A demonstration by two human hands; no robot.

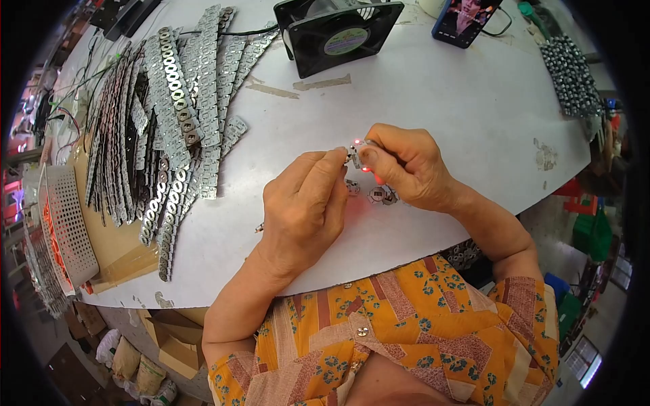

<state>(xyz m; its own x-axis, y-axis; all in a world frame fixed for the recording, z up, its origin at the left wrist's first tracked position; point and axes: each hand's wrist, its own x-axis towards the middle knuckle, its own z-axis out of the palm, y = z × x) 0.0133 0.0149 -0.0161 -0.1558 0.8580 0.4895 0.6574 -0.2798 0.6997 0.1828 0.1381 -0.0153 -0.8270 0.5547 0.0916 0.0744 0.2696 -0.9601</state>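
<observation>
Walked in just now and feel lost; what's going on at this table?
A person pinches a small circuit piece with glowing red lights in the right hand, above a white table. The left hand has its fingertips at the piece's left side; exactly what they grip is hidden. Other small pieces lie on the table between the hands. Metallic strips are piled to the left, and a black cooling fan stands beyond the hands.

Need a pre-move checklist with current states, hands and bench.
1. Right hand pinching the small board: ok.
2. Red lights at the board lit: ok.
3. Left hand fingertips touching the board: cannot tell; they're right beside it.
4. Grey strips apart from both hands: ok, piled to the left.
5. Fan apart from both hands: ok, beyond them.
6. Fan spinning: cannot tell.
</observation>
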